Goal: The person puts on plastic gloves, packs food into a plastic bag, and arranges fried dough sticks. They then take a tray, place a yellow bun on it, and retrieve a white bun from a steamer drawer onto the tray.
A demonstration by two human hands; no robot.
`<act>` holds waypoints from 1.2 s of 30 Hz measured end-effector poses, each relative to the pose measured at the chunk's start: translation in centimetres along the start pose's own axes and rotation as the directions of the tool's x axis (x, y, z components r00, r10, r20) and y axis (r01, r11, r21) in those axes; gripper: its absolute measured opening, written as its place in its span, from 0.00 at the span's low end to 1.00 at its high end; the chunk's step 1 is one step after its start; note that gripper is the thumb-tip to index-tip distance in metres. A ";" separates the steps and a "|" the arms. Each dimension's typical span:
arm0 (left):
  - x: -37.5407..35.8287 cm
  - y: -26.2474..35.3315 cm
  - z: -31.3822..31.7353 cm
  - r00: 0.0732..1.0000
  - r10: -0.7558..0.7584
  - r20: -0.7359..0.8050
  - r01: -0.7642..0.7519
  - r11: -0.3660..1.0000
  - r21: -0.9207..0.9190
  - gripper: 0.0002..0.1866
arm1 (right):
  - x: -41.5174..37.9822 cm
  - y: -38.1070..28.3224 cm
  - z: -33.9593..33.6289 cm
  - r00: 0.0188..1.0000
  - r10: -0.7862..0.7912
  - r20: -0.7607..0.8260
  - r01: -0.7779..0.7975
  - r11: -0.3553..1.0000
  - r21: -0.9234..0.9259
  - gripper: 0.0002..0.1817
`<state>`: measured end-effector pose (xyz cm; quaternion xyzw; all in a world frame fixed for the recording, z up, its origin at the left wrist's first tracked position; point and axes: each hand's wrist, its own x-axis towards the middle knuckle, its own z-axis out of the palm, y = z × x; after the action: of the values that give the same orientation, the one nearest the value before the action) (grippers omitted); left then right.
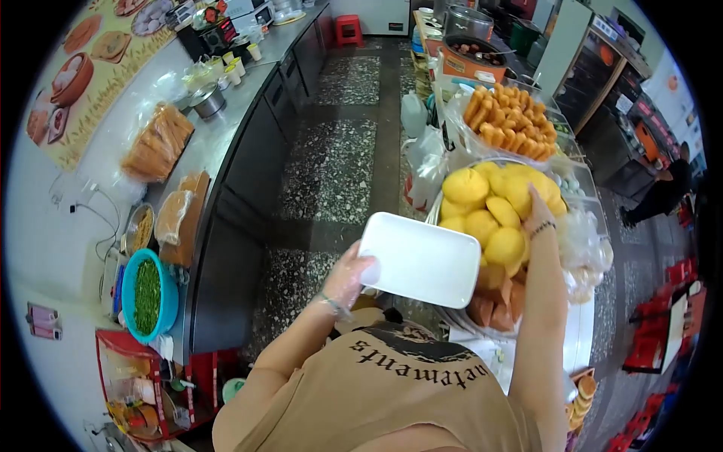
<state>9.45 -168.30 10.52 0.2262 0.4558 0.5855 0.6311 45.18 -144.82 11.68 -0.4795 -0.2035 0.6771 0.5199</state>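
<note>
A white rectangular tray (422,260) is gripped at its left edge by my left hand (348,277), which wears a clear plastic glove. Nothing lies on the tray. Round yellow buns (482,224) are heaped in a large round container on the right-hand counter. At the right side of this heap, my right hand (540,210) has its fingers closed against a yellow bun (518,190); some of the fingers are hidden. Brown wedge-shaped pieces (493,301) sit below the buns, close to my right forearm.
Fried dough sticks (512,120) are piled beyond the buns, with a large pot (468,24) farther back. Plastic bags (584,245) hang beside the buns. Along the left counter (239,98) stand bagged dough sticks (158,142) and a blue basin (172,294) of chopped greens. Another person (669,184) stands far right.
</note>
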 end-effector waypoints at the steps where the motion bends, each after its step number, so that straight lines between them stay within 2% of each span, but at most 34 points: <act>1: 2.1 0.9 0.3 0.997 -0.023 0.080 0.017 0.997 0.071 0.25 | 1.2 0.1 0.2 1.000 -0.003 -0.018 0.003 1.000 0.007 0.26; 3: 6.5 2.5 0.9 0.978 -0.094 0.184 0.073 0.990 0.119 0.26 | 2.2 -0.8 -2.1 0.986 -0.050 -0.157 0.019 0.982 -0.189 0.26; 4: 9.0 2.9 1.8 0.948 -0.153 0.277 0.110 0.980 0.165 0.28 | 4.3 -0.5 -4.4 0.959 -0.160 -0.234 0.027 0.874 -0.485 0.31; 5: 10.8 3.7 2.6 0.926 -0.217 0.309 0.148 0.962 0.232 0.26 | 5.3 -0.7 -7.1 0.910 -0.270 -0.316 -0.044 0.694 -0.718 0.36; 6: 12.6 4.8 3.8 0.889 -0.253 0.383 0.141 0.944 0.298 0.26 | 0.2 -1.4 -2.7 0.872 -0.297 -0.389 0.088 0.877 -0.473 0.40; 7: 14.5 5.3 4.9 0.847 -0.305 0.435 0.178 0.934 0.309 0.25 | -0.6 -1.2 -3.8 0.823 -0.416 -0.386 0.205 0.852 -0.482 0.39; 9: 17.9 5.7 7.3 0.775 -0.422 0.469 0.220 0.877 0.427 0.26 | -5.9 -2.6 -3.0 0.752 -0.525 -0.399 0.388 0.841 -0.378 0.38; 10: 19.4 5.4 9.2 0.689 -0.497 0.528 0.224 0.839 0.497 0.26 | -9.7 -2.9 -2.4 0.671 -0.538 -0.511 0.401 0.842 -0.360 0.38; 11: 20.1 5.2 11.0 0.627 -0.527 0.574 0.217 0.825 0.522 0.27 | -13.6 -3.0 -1.1 0.701 -0.568 -0.431 0.581 0.806 -0.115 0.37; 12: 20.7 4.7 12.7 0.570 -0.552 0.609 0.214 0.815 0.539 0.28 | -16.5 -2.7 -0.1 0.695 -0.638 -0.331 0.704 0.697 0.135 0.35; 13: 20.9 3.8 14.1 0.465 -0.578 0.670 0.163 0.800 0.577 0.29 | -18.8 -2.0 0.1 0.639 -0.645 -0.419 0.741 0.663 0.109 0.35; 14: 20.5 3.1 15.4 0.375 -0.636 0.674 0.162 0.761 0.628 0.29 | -21.5 -0.5 0.3 0.615 -0.676 -0.406 0.752 0.658 0.043 0.34; 16: 17.6 0.9 18.6 0.288 -0.678 0.677 0.145 0.729 0.669 0.28 | -26.9 2.0 1.4 0.566 -0.714 -0.412 0.747 0.655 -0.109 0.32; 17: 15.4 -0.2 20.0 0.190 -0.665 0.722 0.147 0.746 0.649 0.25 | -28.8 3.7 1.6 0.515 -0.698 -0.497 0.678 0.687 -0.261 0.31; 18: 13.0 -1.1 20.7 0.078 -0.707 0.703 0.130 0.706 0.696 0.25 | -31.3 5.0 2.7 0.469 -0.658 -0.589 0.551 0.739 -0.387 0.29; 20: 8.6 -2.1 21.7 -0.106 -0.728 0.677 0.131 0.665 0.735 0.27 | -34.4 9.0 3.3 0.430 -0.628 -0.649 0.549 0.752 -0.364 0.27; 22: 4.4 -6.0 20.9 -0.234 -0.768 0.596 0.088 0.594 0.800 0.26 | -38.8 13.4 3.8 0.342 -0.533 -0.773 0.621 0.746 -0.240 0.27; 24: -1.0 -8.2 19.8 -0.411 -0.715 0.565 0.009 0.617 0.787 0.24 | -44.3 18.1 4.5 0.194 -0.476 -0.858 0.600 0.750 -0.280 0.26; 25: -3.4 -9.7 18.7 -0.447 -0.715 0.537 -0.045 0.618 0.785 0.22 | -47.1 20.5 5.1 0.105 -0.423 -0.900 0.561 0.772 -0.298 0.25; 26: -5.9 -11.3 17.7 -0.480 -0.707 0.520 -0.053 0.615 0.787 0.22 | -50.0 22.7 6.0 0.068 -0.416 -0.907 0.562 0.767 -0.310 0.25; 27: -8.5 -12.8 17.0 -0.614 -0.536 0.579 -0.414 0.843 0.343 0.21 | -53.0 24.5 6.9 -0.014 -0.357 -0.934 0.624 0.727 -0.287 0.25; 28: -11.1 -14.0 15.5 -0.770 -0.384 0.509 -0.562 0.787 -0.257 0.20 | -55.7 26.9 7.8 -0.082 -0.293 -0.953 0.686 0.677 -0.267 0.24; 29: -14.4 -14.6 14.0 -0.812 -0.340 0.474 -0.538 0.751 -0.383 0.19 | -58.3 29.1 8.5 -0.178 -0.330 -0.927 0.691 0.629 -0.356 0.24; 30: -18.9 -15.3 12.4 -0.820 -0.335 0.465 -0.528 0.755 -0.388 0.19 | -61.0 31.2 8.9 -0.190 -0.326 -0.926 0.692 0.625 -0.362 0.24; 31: -23.4 -15.7 10.6 -0.724 -0.508 0.467 -0.489 0.855 0.173 0.18 | -63.1 33.1 9.3 -0.282 -0.262 -0.923 0.746 0.545 -0.382 0.24; 32: -27.7 -16.1 8.9 -0.652 -0.665 0.364 -0.301 0.668 0.681 0.18 | -65.4 34.9 9.7 -0.365 -0.190 -0.912 0.785 0.465 -0.410 0.24; 33: -31.1 -16.6 7.1 -0.655 -0.666 0.356 -0.307 0.665 0.681 0.18 | -67.6 37.0 9.5 -0.394 -0.161 -0.905 0.808 0.408 -0.425 0.24; 35: -38.0 -18.0 4.7 -0.641 -0.696 0.324 -0.126 0.512 0.850 0.20 | -72.3 39.5 9.6 -0.468 -0.066 -0.881 0.823 0.331 -0.462 0.23; 36: -40.9 -18.5 4.1 -0.638 -0.699 0.324 -0.128 0.511 0.850 0.20 | -74.5 41.5 8.9 -0.504 -0.045 -0.862 0.817 0.300 -0.493 0.23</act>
<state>26.89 -209.84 10.02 0.5160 -0.1045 -0.3666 0.7671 16.40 -225.48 16.23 -0.4159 0.2144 -0.2672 0.8424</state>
